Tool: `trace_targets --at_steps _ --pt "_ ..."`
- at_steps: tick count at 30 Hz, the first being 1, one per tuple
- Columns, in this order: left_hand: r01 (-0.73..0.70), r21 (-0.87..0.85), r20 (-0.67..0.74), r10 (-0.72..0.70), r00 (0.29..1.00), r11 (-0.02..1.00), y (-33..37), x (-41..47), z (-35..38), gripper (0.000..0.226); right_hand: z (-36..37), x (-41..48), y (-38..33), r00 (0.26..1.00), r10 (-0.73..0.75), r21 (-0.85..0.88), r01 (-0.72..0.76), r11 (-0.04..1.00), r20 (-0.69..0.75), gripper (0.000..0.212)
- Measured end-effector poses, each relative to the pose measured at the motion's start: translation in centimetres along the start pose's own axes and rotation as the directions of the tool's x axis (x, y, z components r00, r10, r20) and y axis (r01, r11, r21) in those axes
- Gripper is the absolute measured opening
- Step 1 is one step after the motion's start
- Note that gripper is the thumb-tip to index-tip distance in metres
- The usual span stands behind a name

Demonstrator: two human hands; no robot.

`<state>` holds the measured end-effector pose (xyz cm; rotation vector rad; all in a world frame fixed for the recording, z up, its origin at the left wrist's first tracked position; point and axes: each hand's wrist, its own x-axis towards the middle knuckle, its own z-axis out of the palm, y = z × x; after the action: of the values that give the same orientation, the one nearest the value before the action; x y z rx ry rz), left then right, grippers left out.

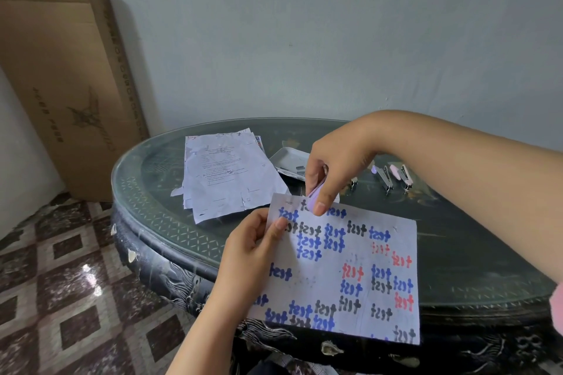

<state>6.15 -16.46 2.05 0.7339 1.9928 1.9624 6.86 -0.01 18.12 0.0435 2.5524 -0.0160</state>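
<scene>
A white sheet of paper (341, 271) covered with "test" stamped in blue, black and red is held above the near edge of the table. My left hand (253, 246) pinches its left edge between thumb and fingers. My right hand (335, 170) grips a small lilac stapler (315, 196) clamped over the sheet's top left corner, thumb pressing on its top.
A round dark glass-topped table (152, 179) carries a pile of printed papers (225, 173), a white tray (288, 158) with staples, and three more small staplers (385, 179) at the right. A large cardboard box (70, 85) leans on the wall at left. Tiled floor lies below.
</scene>
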Motion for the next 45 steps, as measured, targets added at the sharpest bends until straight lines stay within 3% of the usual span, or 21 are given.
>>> trace_targets --at_steps 15,19,24,29,37,45 --pt "-0.026 0.055 0.018 0.025 1.000 0.998 -0.1 -0.1 -0.1 0.019 -0.1 1.6 -2.3 1.000 -0.015 -0.158 0.012 0.987 -0.016 0.046" --pt "-0.032 0.062 0.019 0.031 0.999 0.998 -0.3 -0.1 -0.2 0.022 0.4 1.8 -2.2 0.999 -0.031 -0.159 0.025 0.987 -0.033 0.046" --pt "-0.049 0.074 0.047 0.046 0.998 0.996 -0.5 -0.3 -0.1 0.023 0.8 1.8 -2.0 0.998 -0.054 -0.146 0.051 0.988 -0.019 0.030" --pt "-0.060 0.088 0.076 0.054 0.996 0.994 -0.5 -0.3 -0.6 0.020 1.0 1.0 -1.2 0.998 -0.054 -0.092 0.055 0.994 0.016 0.041" --pt "-0.033 0.010 0.039 0.033 0.999 0.999 0.1 -0.5 -0.9 0.025 1.0 -1.6 1.8 0.993 -0.030 -0.051 0.036 0.998 0.113 0.035" --pt "-0.034 -0.031 0.052 0.035 0.998 0.999 0.1 -0.9 -0.6 0.020 1.7 -2.1 1.8 0.997 -0.050 -0.037 0.053 0.998 0.066 0.037"
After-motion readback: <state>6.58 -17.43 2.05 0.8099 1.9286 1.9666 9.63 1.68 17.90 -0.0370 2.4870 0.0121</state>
